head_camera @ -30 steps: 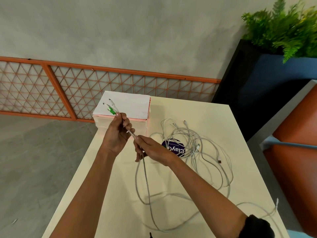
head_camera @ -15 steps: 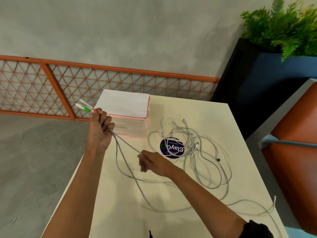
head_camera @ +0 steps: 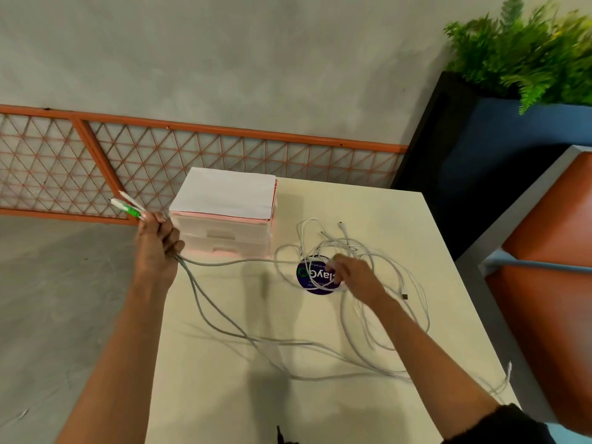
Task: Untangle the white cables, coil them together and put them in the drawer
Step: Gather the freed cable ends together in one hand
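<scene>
Tangled white cables point(head_camera: 349, 243) cross a round purple sticker point(head_camera: 312, 277) with white lettering on a cream surface point(head_camera: 224, 395). Green-and-white plugs point(head_camera: 131, 211) show beside a pale pink, white-topped drawer unit point(head_camera: 224, 233), against an orange diamond-lattice fence point(head_camera: 224, 155) and a grey wall point(head_camera: 224, 59).

**White cables point(head_camera: 349, 243) sprawling on a cream surface point(head_camera: 224, 395)**

The surface is carrying a pink drawer unit point(head_camera: 224, 225) at its far left corner. The white cables are lying in loose tangled loops, crossing over a round purple sticker point(head_camera: 315, 277).
</scene>
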The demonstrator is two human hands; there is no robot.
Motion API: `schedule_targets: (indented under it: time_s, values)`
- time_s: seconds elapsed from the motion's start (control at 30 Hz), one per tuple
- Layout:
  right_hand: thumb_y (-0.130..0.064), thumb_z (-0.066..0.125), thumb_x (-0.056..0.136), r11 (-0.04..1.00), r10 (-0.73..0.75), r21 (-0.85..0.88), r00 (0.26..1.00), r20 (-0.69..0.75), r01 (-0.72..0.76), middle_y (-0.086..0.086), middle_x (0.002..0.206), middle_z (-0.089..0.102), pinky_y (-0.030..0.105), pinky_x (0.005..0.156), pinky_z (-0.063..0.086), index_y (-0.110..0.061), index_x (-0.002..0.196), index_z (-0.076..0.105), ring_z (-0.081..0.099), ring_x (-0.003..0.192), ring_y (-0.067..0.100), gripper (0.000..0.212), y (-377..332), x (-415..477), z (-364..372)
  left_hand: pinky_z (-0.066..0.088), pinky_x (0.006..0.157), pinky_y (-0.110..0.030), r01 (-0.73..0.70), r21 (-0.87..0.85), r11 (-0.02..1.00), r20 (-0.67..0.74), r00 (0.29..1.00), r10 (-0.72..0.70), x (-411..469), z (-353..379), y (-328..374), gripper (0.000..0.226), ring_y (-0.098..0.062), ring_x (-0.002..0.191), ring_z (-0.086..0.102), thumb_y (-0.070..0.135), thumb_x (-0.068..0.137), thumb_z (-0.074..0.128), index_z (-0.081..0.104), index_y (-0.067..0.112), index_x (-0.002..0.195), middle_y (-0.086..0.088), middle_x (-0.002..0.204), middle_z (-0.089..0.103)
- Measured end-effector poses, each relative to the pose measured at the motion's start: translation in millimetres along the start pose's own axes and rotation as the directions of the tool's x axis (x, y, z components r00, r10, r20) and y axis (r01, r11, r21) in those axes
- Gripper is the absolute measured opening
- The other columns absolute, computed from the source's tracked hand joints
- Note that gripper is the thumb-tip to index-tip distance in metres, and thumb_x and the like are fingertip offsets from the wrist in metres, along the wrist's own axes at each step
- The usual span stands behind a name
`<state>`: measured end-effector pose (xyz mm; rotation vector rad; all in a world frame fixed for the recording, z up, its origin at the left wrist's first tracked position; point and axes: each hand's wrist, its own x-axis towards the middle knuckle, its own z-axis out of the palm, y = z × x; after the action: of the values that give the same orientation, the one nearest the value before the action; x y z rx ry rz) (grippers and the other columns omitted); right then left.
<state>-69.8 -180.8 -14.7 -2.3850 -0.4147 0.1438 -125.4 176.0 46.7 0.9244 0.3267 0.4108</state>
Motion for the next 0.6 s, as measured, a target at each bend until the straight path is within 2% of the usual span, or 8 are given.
schedule_targets:
  time_s: [0.03, 0.1, 0.2, 0.3, 0.37, 0.43, 0.5, 0.6]
  values:
    - [-0.01, 0.044, 0.099, 0.998, -0.03, 0.045, 0.998, -0.046, 0.032, -0.001, 0.066, 0.062, 0.032, 0.066, 0.054, -0.007, 0.095, 0.067, 0.056, 0.055, 0.006, 0.023, -12.0, 6.9, -14.3, 0.015, 0.04, -0.017, -0.003, 0.037, 0.999, -0.004, 1.0, 0.003, -2.6, 2.7, -1.9, 0.039, -0.003, 0.042, 0.018, 0.044, 0.103, 0.03, 0.041, 0.025, 0.07, 0.012, 0.049, 0.027]
    - [-0.016, 0.051, 0.098, 0.981, -0.071, 0.169, 0.987, -0.146, 0.095, -0.001, 0.061, 0.063, 0.018, 0.056, 0.049, -0.006, 0.098, 0.066, 0.052, 0.048, 0.002, 0.018, -38.9, 19.3, -41.7, 0.013, 0.039, -0.017, 0.001, 0.101, 0.995, -0.002, 1.0, -0.001, -9.5, 10.0, -5.9, 0.04, -0.006, 0.044, 0.013, 0.042, 0.103, 0.029, 0.04, 0.024, 0.07, 0.013, 0.047, 0.028]
    - [-0.022, 0.06, 0.093, 0.941, -0.109, 0.286, 0.961, -0.252, 0.182, 0.002, 0.062, 0.068, 0.017, 0.049, 0.041, -0.009, 0.088, 0.063, 0.045, 0.045, 0.009, 0.014, -78.1, 34.4, -76.8, 0.014, 0.037, -0.016, 0.019, 0.165, 0.986, 0.054, 0.998, -0.028, -18.7, 21.0, -12.0, 0.04, -0.01, 0.047, 0.01, 0.04, 0.104, 0.027, 0.039, 0.021, 0.071, 0.014, 0.045, 0.029]
    - [-0.023, 0.062, 0.091, 0.924, -0.185, 0.29, 0.956, -0.229, 0.248, 0.005, 0.065, 0.071, 0.02, 0.047, 0.034, -0.012, 0.086, 0.068, 0.04, 0.047, 0.011, 0.014, -106.7, 42.6, -93.6, 0.02, 0.035, -0.011, 0.04, 0.241, 0.97, 0.11, 0.992, -0.068, -22.2, 28.9, -18.9, 0.038, -0.002, 0.038, 0.023, 0.038, 0.104, 0.027, 0.039, 0.02, 0.073, 0.013, 0.048, 0.043]
    - [-0.022, 0.062, 0.091, 0.917, -0.228, 0.283, 0.953, -0.199, 0.279, 0.008, 0.067, 0.071, 0.015, 0.049, 0.032, -0.008, 0.089, 0.07, 0.041, 0.045, 0.003, 0.016, -119.4, 44.7, -93.6, 0.022, 0.034, -0.011, 0.048, 0.284, 0.958, 0.159, 0.982, -0.096, -25.1, 35.9, -22.3, 0.038, -0.002, 0.041, 0.037, 0.037, 0.104, 0.027, 0.04, 0.019, 0.073, 0.008, 0.057, 0.06]
    - [-0.021, 0.062, 0.091, 0.906, -0.259, 0.296, 0.949, -0.177, 0.303, 0.008, 0.067, 0.071, 0.009, 0.051, 0.031, -0.006, 0.091, 0.071, 0.045, 0.046, -0.001, 0.017, -128.3, 45.4, -88.5, 0.023, 0.034, -0.013, 0.065, 0.315, 0.947, 0.229, 0.963, -0.143, -30.0, 44.5, -24.2, 0.039, -0.006, 0.055, 0.055, 0.038, 0.104, 0.026, 0.04, 0.018, 0.074, 0.001, 0.078, 0.073]
    - [-0.023, 0.063, 0.091, 0.904, -0.269, 0.296, 0.949, -0.167, 0.308, 0.007, 0.065, 0.071, 0.009, 0.05, 0.03, -0.01, 0.091, 0.073, 0.044, 0.048, 0.0, 0.017, -134.7, 47.2, -82.9, 0.023, 0.034, -0.013, 0.101, 0.307, 0.946, 0.308, 0.93, -0.199, -36.5, 54.5, -24.7, 0.039, -0.012, 0.079, 0.068, 0.039, 0.103, 0.024, 0.04, 0.018, 0.075, -0.006, 0.097, 0.074]
    - [-0.025, 0.064, 0.09, 0.924, -0.266, 0.258, 0.959, -0.096, 0.282, 0.009, 0.066, 0.07, 0.006, 0.05, 0.03, -0.011, 0.09, 0.073, 0.047, 0.047, -0.001, 0.017, -139.0, 49.9, -74.8, 0.024, 0.034, -0.013, 0.229, 0.25, 0.941, 0.384, 0.869, -0.313, -47.1, 69.6, -23.2, 0.039, -0.019, 0.1, 0.069, 0.04, 0.103, 0.02, 0.038, 0.019, 0.075, -0.013, 0.107, 0.072]
